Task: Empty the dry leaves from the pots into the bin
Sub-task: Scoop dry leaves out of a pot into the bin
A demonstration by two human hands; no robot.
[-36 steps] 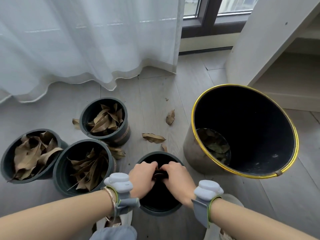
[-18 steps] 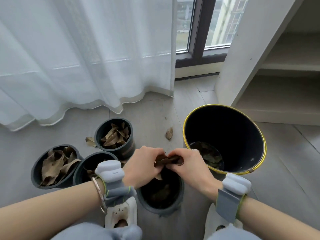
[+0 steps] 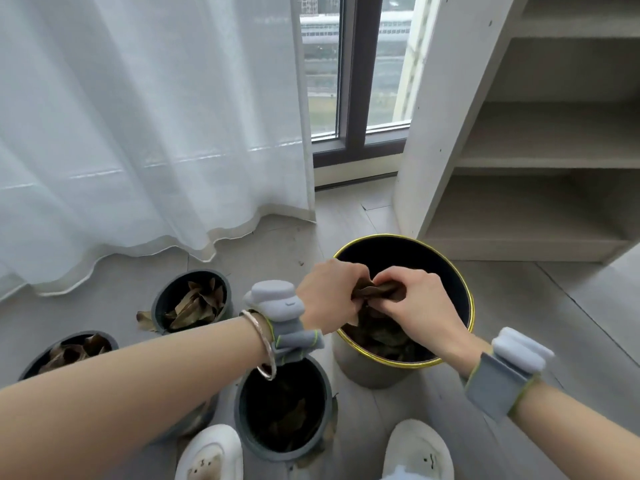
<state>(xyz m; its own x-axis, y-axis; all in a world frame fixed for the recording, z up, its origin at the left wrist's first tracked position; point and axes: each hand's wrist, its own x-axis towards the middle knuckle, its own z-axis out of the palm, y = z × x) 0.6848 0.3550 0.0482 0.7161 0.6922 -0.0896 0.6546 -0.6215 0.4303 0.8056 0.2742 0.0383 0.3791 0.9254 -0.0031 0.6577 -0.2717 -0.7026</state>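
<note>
A black bin with a gold rim [image 3: 460,282] stands on the floor at centre right, with brown leaves in its bottom. My left hand [image 3: 329,294] and my right hand [image 3: 412,303] hold a bunch of dry leaves [image 3: 375,292] together, right above the bin's opening. The nearest grey pot [image 3: 242,414] stands between my feet, dark inside with a few leaves left at the bottom. A second pot [image 3: 159,299] full of leaves stands further left. A third pot [image 3: 69,339] with leaves shows at the left, partly behind my left forearm.
A white curtain [image 3: 145,133] hangs down to the floor at the back left. An open shelf unit [image 3: 540,161] stands directly behind the bin. A loose leaf [image 3: 143,318] lies beside the second pot. My white shoes [image 3: 211,455] flank the near pot.
Both hands have lifted out of the near pot with a bunch of leaves and moved right and up, and are now above the bin. The view has tilted upward.
</note>
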